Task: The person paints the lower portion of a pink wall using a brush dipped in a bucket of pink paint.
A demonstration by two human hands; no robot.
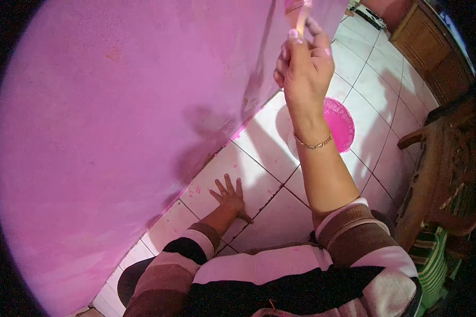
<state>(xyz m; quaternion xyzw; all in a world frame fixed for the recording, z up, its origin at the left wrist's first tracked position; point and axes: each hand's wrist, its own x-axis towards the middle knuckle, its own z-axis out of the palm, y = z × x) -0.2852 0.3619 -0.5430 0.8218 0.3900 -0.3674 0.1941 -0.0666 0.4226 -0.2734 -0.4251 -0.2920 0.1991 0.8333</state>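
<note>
Raised at the top of the view, my right hand [308, 66] is closed round the handle of a paintbrush [297, 16]. The brush head is pink and runs up to the picture's upper edge, close to the pink wall [116, 116]. Pink paint marks my right thumb and fingers. My left hand [230, 199] lies flat on the white tiled floor with its fingers spread, and it holds nothing. Beyond my right forearm stands a round tub of bright pink paint [341, 126], partly hidden by the arm.
Pink drips spot the floor tiles [269, 153] along the wall's foot. A carved wooden chair [433, 169] with a green striped cushion [432, 259] stands at the right. Farther back is a brown wooden cabinet [433, 50]. My arm's shadow falls across the wall.
</note>
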